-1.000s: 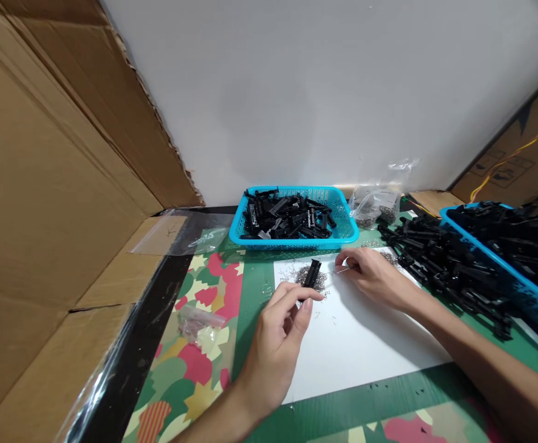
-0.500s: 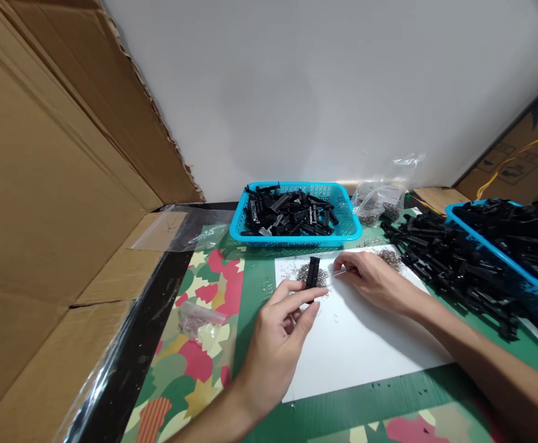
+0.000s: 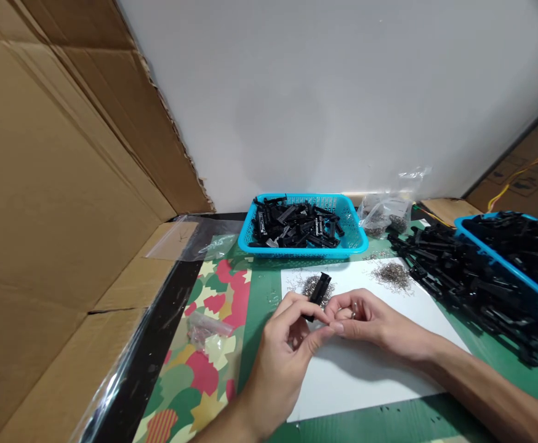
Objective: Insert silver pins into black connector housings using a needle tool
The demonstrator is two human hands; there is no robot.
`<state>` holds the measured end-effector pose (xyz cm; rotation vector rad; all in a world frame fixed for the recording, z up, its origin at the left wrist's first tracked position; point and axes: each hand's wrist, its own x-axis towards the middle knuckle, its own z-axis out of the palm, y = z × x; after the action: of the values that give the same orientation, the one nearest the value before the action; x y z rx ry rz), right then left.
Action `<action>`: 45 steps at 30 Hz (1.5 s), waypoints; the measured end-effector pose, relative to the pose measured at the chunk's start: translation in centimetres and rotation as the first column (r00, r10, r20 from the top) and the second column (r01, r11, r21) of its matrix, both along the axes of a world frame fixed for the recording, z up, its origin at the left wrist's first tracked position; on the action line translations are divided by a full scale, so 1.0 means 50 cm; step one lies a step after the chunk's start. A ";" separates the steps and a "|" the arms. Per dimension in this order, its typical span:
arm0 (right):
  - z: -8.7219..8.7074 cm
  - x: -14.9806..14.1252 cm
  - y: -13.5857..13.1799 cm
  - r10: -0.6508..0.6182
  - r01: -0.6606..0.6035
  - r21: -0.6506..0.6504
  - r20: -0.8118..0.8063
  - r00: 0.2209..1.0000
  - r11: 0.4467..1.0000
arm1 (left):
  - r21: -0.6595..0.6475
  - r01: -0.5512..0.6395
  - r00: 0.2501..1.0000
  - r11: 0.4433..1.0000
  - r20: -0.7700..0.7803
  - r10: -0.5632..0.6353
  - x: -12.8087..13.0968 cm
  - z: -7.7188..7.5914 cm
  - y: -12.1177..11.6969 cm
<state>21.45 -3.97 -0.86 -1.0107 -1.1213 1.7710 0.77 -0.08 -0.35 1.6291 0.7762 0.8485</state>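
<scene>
My left hand (image 3: pixel 287 344) is closed round a slim black plastic part (image 3: pixel 321 288), which tilts up to the right above the white sheet (image 3: pixel 370 369). Thumb and fingers of my right hand (image 3: pixel 361 320) are pinched together, touching the left fingertips at the part's lower end. A small shiny bit shows among the right fingers, but what they grip is too hidden to name. Just behind the part lies a pile of tiny metal pieces (image 3: pixel 311 284), partly covered by it. A second pile of small metal pieces (image 3: pixel 393 277) rests at the sheet's far right.
A blue basket (image 3: pixel 303 252) of black parts stands behind the sheet. To the right are loose black parts (image 3: pixel 467 289) and another blue basket (image 3: pixel 504 255). Clear bags (image 3: pixel 384 212) stand by the wall. Cardboard (image 3: pixel 66 154) rises at left; a small plastic bag (image 3: pixel 208 332) lies nearby.
My right hand has come left and nearer, meeting my left fingertips; the thin light rod seen in it before is now hidden. The black part has tilted to the right. The view has shifted slightly.
</scene>
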 end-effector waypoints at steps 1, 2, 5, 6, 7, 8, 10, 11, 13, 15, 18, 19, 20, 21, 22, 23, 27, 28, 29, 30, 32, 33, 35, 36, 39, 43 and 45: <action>-0.003 -0.002 0.000 -0.013 0.013 -0.002 -0.017 1.000 1.000 | 0.004 -0.002 1.000 1.000 0.010 0.002 0.000 0.000 0.000; -0.006 -0.004 0.001 -0.022 0.022 -0.005 -0.032 0.999 1.000 | 0.005 -0.003 1.000 1.000 0.016 0.003 0.000 0.001 0.000; -0.007 -0.008 0.003 -0.034 0.033 -0.006 -0.037 0.999 0.999 | -0.006 0.004 1.000 1.000 0.017 -0.004 -0.001 0.002 0.001; -0.006 -0.008 0.004 -0.040 0.040 0.005 -0.014 0.999 0.999 | -0.011 0.006 1.000 1.000 0.018 -0.005 -0.002 0.002 0.001; -0.006 -0.008 0.004 -0.057 0.057 0.027 0.019 0.998 0.998 | -0.016 0.006 1.000 1.000 0.020 -0.006 -0.002 0.002 0.002; -0.005 -0.008 0.004 -0.087 0.083 0.061 0.057 0.995 0.995 | -0.022 0.003 1.000 1.000 0.021 -0.002 -0.003 0.001 0.002; -0.003 -0.008 0.000 -0.170 0.148 0.152 0.143 0.975 0.977 | -0.036 -0.010 1.000 0.999 0.013 0.011 -0.004 0.000 0.003; -0.002 -0.009 -0.003 -0.215 0.177 0.202 0.187 0.958 0.963 | -0.044 -0.017 1.000 0.999 0.007 0.017 -0.005 -0.001 0.004; 0.001 -0.013 -0.011 -0.284 0.206 0.289 0.261 0.923 0.935 | -0.055 -0.025 1.000 0.998 -0.002 0.025 -0.005 -0.003 0.006; 0.005 -0.017 -0.018 -0.312 0.203 0.339 0.304 0.900 0.918 | -0.063 -0.026 1.000 0.998 -0.004 0.025 -0.005 -0.005 0.007; 0.009 -0.019 -0.025 -0.317 0.200 0.358 0.307 0.897 0.912 | -0.062 -0.026 1.000 0.998 -0.012 0.025 -0.004 -0.005 0.007; 0.010 -0.019 -0.026 -0.323 0.205 0.361 0.306 0.896 0.910 | -0.061 -0.025 1.000 0.998 -0.015 0.024 -0.004 -0.005 0.007; 0.011 -0.019 -0.027 -0.331 0.209 0.367 0.308 0.892 0.906 | -0.062 -0.025 1.000 0.998 -0.018 0.023 -0.004 -0.004 0.007; 0.011 -0.018 -0.027 -0.342 0.214 0.377 0.314 0.886 0.901 | -0.063 -0.023 1.000 0.998 -0.021 0.022 -0.004 -0.003 0.006; 0.011 -0.017 -0.026 -0.353 0.217 0.387 0.324 0.878 0.896 | -0.065 -0.021 1.000 0.998 -0.023 0.019 -0.004 -0.003 0.006; 0.010 -0.017 -0.026 -0.362 0.218 0.397 0.335 0.870 0.892 | -0.066 -0.022 1.000 0.998 -0.024 0.020 -0.004 -0.003 0.006; 0.007 -0.020 -0.024 -0.370 0.206 0.421 0.358 0.857 0.883 | -0.069 -0.036 0.999 0.997 -0.012 0.035 -0.005 -0.003 0.005; 0.006 -0.021 -0.024 -0.371 0.202 0.426 0.361 0.855 0.882 | -0.070 -0.039 0.999 0.997 -0.008 0.038 -0.004 -0.003 0.005; 0.005 -0.022 -0.024 -0.375 0.201 0.432 0.365 0.852 0.879 | -0.071 -0.040 0.999 0.997 -0.005 0.040 -0.004 -0.004 0.006; 0.005 -0.023 -0.025 -0.380 0.202 0.437 0.370 0.848 0.877 | -0.072 -0.037 0.999 0.997 -0.007 0.037 -0.004 -0.004 0.006; 0.006 -0.020 -0.026 -0.389 0.202 0.444 0.383 0.838 0.873 | -0.068 -0.013 1.000 0.998 -0.023 0.011 -0.004 -0.006 0.007; 0.008 -0.016 -0.026 -0.393 0.204 0.446 0.388 0.833 0.872 | -0.066 0.008 0.999 0.998 -0.037 -0.010 -0.004 -0.007 0.006; 0.014 -0.006 -0.025 -0.412 0.220 0.447 0.393 0.822 0.867 | -0.069 0.063 0.996 0.996 -0.065 -0.067 -0.005 -0.010 0.004; 0.017 0.001 -0.023 -0.432 0.240 0.450 0.394 0.812 0.860 | -0.078 0.092 0.992 0.993 -0.080 -0.098 -0.006 -0.011 0.003; 0.025 0.016 -0.019 -0.510 0.321 0.456 0.390 0.767 0.830 | -0.127 0.135 0.980 0.983 -0.132 -0.152 -0.007 -0.016 -0.003; 0.023 0.020 -0.015 -0.487 0.329 0.401 0.401 0.776 0.855 | -0.135 0.102 0.980 0.986 -0.157 -0.123 -0.004 -0.023 -0.009; 0.020 0.019 -0.015 -0.415 0.281 0.346 0.417 0.809 0.895 | -0.149 0.067 0.983 0.987 -0.159 -0.091 -0.001 -0.026 -0.011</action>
<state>22.39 -4.71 0.13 -1.4283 -1.3262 1.0550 0.70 -0.62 -1.66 1.6051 0.8621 0.5925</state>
